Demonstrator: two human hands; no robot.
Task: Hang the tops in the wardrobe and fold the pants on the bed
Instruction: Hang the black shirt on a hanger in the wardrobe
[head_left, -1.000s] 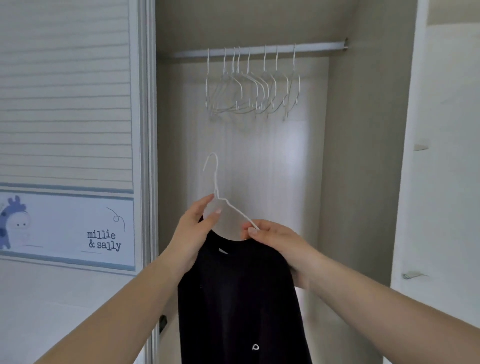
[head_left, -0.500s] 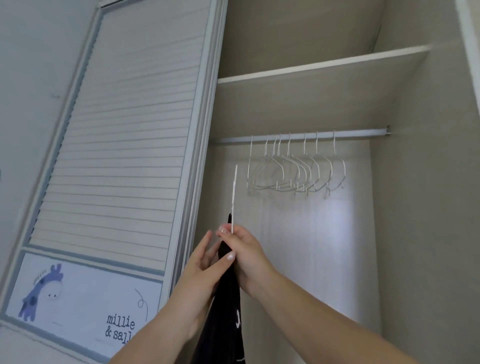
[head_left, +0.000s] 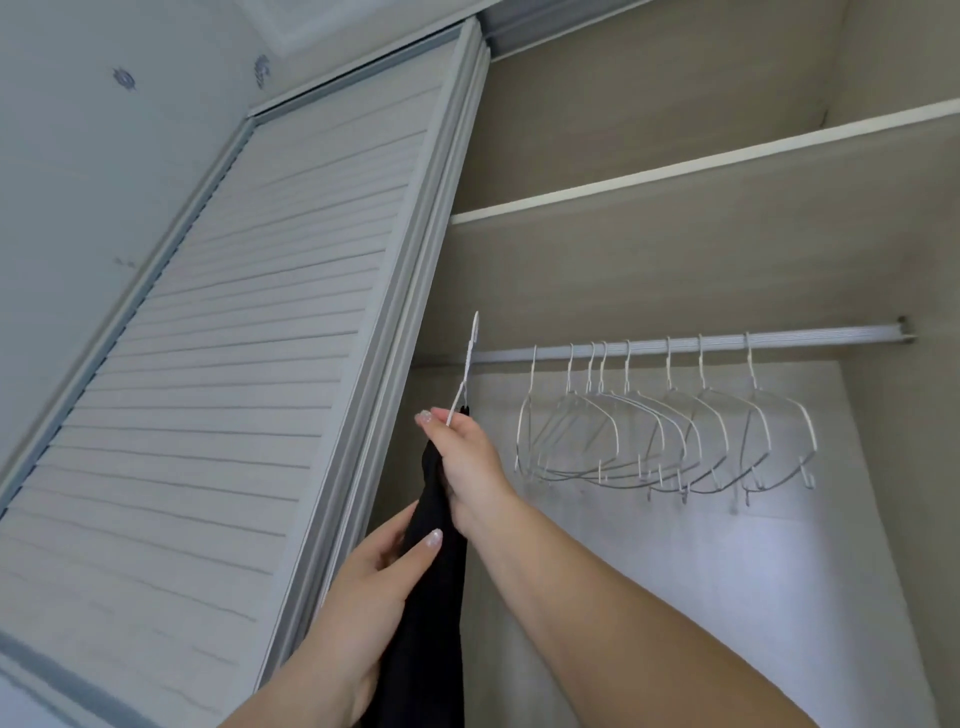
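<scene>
right hand (head_left: 467, 462), pinching the white wire hanger (head_left: 467, 371) bearing the black top (head_left: 434, 582), has raised its hook level with the silver wardrobe rail (head_left: 691, 343) since a second ago, left hand (head_left: 374, 587) clasping the fabric, so hanging seems imminent.

Right hand (head_left: 470, 467) raised, white hanger (head_left: 466, 374) hook now level with the rail (head_left: 675, 344), left hand (head_left: 363, 597) dropped lower onto the black top (head_left: 431, 597).

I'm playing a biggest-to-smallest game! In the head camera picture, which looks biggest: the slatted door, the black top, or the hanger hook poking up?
1. Slatted door, by far.
2. Black top, a narrow strip that runs out of the picture.
3. Hanger hook, a thin wire at the rail.

The door is nearer, so it looks extra big.
</scene>
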